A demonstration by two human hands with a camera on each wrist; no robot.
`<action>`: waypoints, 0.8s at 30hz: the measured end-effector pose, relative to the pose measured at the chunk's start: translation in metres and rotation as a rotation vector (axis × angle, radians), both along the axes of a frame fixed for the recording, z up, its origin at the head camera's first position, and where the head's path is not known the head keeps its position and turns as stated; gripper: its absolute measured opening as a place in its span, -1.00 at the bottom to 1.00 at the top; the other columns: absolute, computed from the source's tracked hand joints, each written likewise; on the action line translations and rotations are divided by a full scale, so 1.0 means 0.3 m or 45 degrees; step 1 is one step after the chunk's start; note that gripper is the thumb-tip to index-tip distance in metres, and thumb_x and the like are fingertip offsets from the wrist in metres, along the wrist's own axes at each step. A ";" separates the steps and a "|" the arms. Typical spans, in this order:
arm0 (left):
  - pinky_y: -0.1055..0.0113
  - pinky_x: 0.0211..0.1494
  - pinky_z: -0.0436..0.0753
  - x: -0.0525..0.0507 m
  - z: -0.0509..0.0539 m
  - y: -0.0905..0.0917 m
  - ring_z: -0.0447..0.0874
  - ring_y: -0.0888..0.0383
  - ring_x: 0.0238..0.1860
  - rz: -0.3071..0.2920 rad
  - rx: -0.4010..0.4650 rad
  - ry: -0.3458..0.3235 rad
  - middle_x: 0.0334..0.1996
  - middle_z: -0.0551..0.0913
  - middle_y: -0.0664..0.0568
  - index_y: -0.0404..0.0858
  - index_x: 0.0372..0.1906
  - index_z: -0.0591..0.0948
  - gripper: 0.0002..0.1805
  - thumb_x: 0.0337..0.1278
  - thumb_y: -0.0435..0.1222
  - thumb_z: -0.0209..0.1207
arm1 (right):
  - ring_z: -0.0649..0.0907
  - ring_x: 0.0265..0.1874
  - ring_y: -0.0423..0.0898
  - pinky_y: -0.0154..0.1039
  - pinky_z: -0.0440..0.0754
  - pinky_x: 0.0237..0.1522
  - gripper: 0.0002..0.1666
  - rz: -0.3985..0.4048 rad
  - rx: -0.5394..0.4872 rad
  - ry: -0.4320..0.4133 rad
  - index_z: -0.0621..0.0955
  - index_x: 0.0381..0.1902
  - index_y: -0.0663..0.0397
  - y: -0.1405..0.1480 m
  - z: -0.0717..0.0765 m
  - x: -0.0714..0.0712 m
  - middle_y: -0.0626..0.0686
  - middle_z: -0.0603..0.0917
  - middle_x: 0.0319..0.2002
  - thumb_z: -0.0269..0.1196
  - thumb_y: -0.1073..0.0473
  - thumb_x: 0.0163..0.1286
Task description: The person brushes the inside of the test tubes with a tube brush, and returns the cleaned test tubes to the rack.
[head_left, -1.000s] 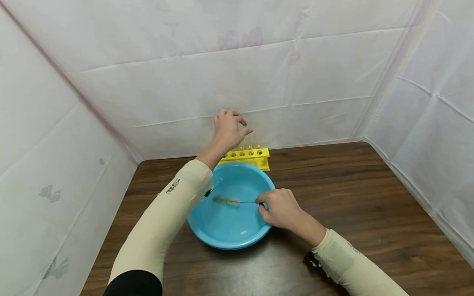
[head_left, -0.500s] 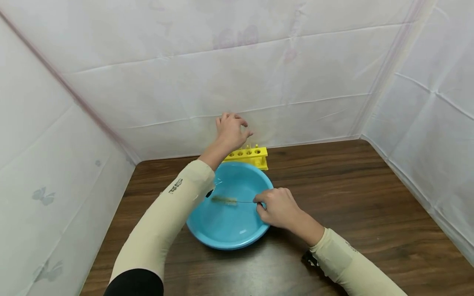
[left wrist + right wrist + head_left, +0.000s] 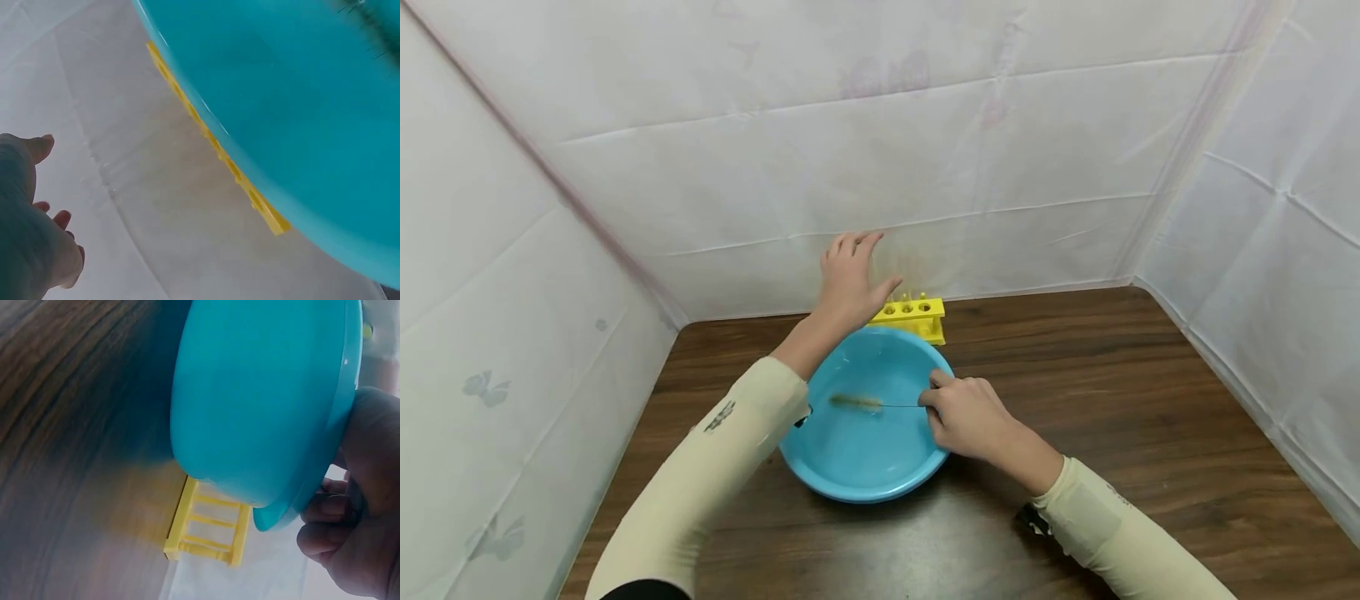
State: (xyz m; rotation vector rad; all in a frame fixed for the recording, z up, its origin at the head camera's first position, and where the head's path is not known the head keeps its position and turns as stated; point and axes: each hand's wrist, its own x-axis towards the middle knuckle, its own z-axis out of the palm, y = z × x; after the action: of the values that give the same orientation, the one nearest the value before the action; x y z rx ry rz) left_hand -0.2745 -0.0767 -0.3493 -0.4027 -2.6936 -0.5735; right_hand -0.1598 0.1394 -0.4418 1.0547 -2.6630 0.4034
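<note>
My right hand (image 3: 973,421) pinches the thin wire handle of a bottle brush (image 3: 856,402) at the right rim of a light blue basin (image 3: 842,458). The brush's bristles lie over the inside of the basin. Fingers spread and thumb apart, my left hand (image 3: 847,287) is raised behind the basin, with nothing visible in it. It partly covers a yellow test tube rack (image 3: 925,310), in which faint clear tubes stand. In the left wrist view the left hand (image 3: 37,231) is apart from the rack (image 3: 215,144). The right wrist view shows curled right fingers (image 3: 328,515) beside the basin.
The basin stands on a dark wooden table (image 3: 1075,367), with the rack close behind it. White sheeting (image 3: 737,183) hangs at the back and on both sides of the table.
My left fingers have spread apart, and that hand has shifted slightly left from over the rack. My right hand still holds the brush, nearly in the same place, with its index finger raised a little.
</note>
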 end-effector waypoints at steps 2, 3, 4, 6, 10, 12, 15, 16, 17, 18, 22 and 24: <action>-0.25 0.60 0.25 0.046 -0.005 -0.035 0.28 -0.21 0.57 -0.022 0.062 0.010 0.52 0.42 -0.18 -0.15 0.63 0.34 -0.19 0.43 -0.01 0.36 | 0.27 -0.71 -0.26 -0.42 0.18 -0.67 -0.83 -0.008 0.032 0.028 0.80 -0.34 -0.09 0.009 0.005 -0.001 -0.09 0.47 -0.47 0.31 0.25 0.38; -0.27 0.61 0.24 0.069 -0.008 -0.053 0.27 -0.22 0.57 -0.028 0.093 -0.001 0.52 0.42 -0.19 -0.15 0.64 0.33 -0.18 0.43 -0.01 0.36 | 0.27 -0.71 -0.25 -0.42 0.18 -0.67 -0.84 -0.010 0.045 0.044 0.79 -0.34 -0.09 0.015 0.007 -0.001 -0.09 0.47 -0.48 0.32 0.24 0.38; -0.29 0.61 0.24 0.093 -0.011 -0.071 0.26 -0.23 0.58 -0.028 0.114 -0.014 0.52 0.42 -0.20 -0.15 0.63 0.33 -0.19 0.44 -0.01 0.35 | 0.27 -0.71 -0.25 -0.43 0.17 -0.67 -0.86 -0.012 0.058 0.059 0.79 -0.34 -0.10 0.021 0.009 -0.002 -0.09 0.47 -0.48 0.32 0.23 0.38; -0.32 0.61 0.21 0.141 -0.021 -0.109 0.26 -0.24 0.58 -0.018 0.148 -0.048 0.52 0.43 -0.21 -0.14 0.62 0.35 -0.21 0.44 0.00 0.34 | 0.27 -0.72 -0.25 -0.43 0.17 -0.67 -0.88 -0.006 0.073 0.085 0.78 -0.33 -0.11 0.031 0.008 -0.002 -0.09 0.48 -0.48 0.34 0.21 0.39; -0.38 0.56 0.17 0.221 -0.057 -0.177 0.29 -0.26 0.54 0.007 0.179 -0.088 0.45 0.50 -0.23 -0.16 0.54 0.47 -0.31 0.44 -0.01 0.34 | 0.27 -0.72 -0.27 -0.44 0.16 -0.67 -0.91 0.006 0.076 0.127 0.78 -0.28 -0.12 0.055 -0.001 0.002 -0.10 0.52 -0.46 0.35 0.17 0.41; -0.36 0.48 0.20 0.255 -0.078 -0.203 0.33 -0.27 0.50 0.016 0.180 -0.089 0.40 0.53 -0.24 -0.20 0.48 0.52 -0.36 0.45 -0.03 0.34 | 0.28 -0.72 -0.29 -0.46 0.17 -0.66 -0.92 0.009 0.049 0.146 0.80 -0.25 -0.10 0.067 -0.009 0.003 -0.10 0.56 -0.44 0.36 0.16 0.42; -0.31 0.40 0.22 0.295 -0.102 -0.231 0.37 -0.28 0.46 0.017 0.198 -0.082 0.37 0.58 -0.25 -0.25 0.41 0.59 -0.42 0.45 -0.06 0.35 | 0.38 -0.72 -0.31 -0.49 0.21 -0.65 -0.87 0.012 -0.035 0.203 0.83 -0.14 -0.07 0.084 -0.023 -0.001 -0.07 0.68 -0.35 0.39 0.15 0.42; -0.29 0.37 0.23 0.306 -0.109 -0.239 0.38 -0.27 0.44 0.019 0.204 -0.083 0.36 0.59 -0.25 -0.25 0.39 0.61 -0.44 0.46 -0.05 0.33 | 0.42 -0.72 -0.32 -0.51 0.22 -0.65 -0.85 0.014 -0.071 0.228 0.84 -0.10 -0.06 0.088 -0.027 -0.002 -0.06 0.72 -0.30 0.39 0.14 0.43; -0.27 0.35 0.26 0.317 -0.117 -0.246 0.41 -0.27 0.42 0.021 0.211 -0.085 0.35 0.61 -0.24 -0.25 0.37 0.62 -0.46 0.49 -0.05 0.31 | 0.47 -0.71 -0.32 -0.52 0.23 -0.65 -0.81 0.015 -0.113 0.253 0.84 -0.06 -0.04 0.093 -0.032 -0.003 -0.04 0.76 -0.24 0.39 0.14 0.43; -0.26 0.37 0.29 0.327 -0.125 -0.252 0.43 -0.25 0.40 0.024 0.219 -0.090 0.34 0.63 -0.23 -0.25 0.36 0.63 -0.48 0.51 -0.04 0.29 | 0.53 -0.70 -0.31 -0.53 0.24 -0.65 -0.78 0.010 -0.156 0.280 0.84 -0.02 -0.03 0.098 -0.037 -0.004 -0.03 0.78 -0.19 0.39 0.13 0.43; -0.24 0.39 0.49 0.372 -0.159 -0.270 0.52 -0.20 0.35 0.048 0.205 -0.127 0.31 0.67 -0.18 -0.24 0.37 0.65 -0.49 0.67 0.02 0.07 | 0.69 -0.62 -0.24 -0.48 0.36 -0.68 -0.73 -0.044 -0.331 0.371 0.83 0.02 0.05 0.121 -0.047 -0.006 0.05 0.83 -0.11 0.36 0.11 0.44; -0.27 0.44 0.50 0.396 -0.173 -0.276 0.52 -0.20 0.41 0.059 0.188 -0.121 0.35 0.67 -0.17 -0.24 0.40 0.63 -0.46 0.72 0.03 -0.04 | 0.78 -0.53 -0.15 -0.37 0.51 -0.67 -0.71 -0.104 -0.397 0.398 0.82 0.02 0.09 0.138 -0.044 -0.007 0.09 0.83 -0.09 0.36 0.09 0.44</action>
State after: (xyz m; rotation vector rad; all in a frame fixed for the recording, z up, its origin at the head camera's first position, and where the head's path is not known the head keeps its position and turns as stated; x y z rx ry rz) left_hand -0.1556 -0.1596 -0.4013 -0.2788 -2.7194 -0.7904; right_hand -0.1619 0.1807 -0.4552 0.8341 -2.2675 0.5644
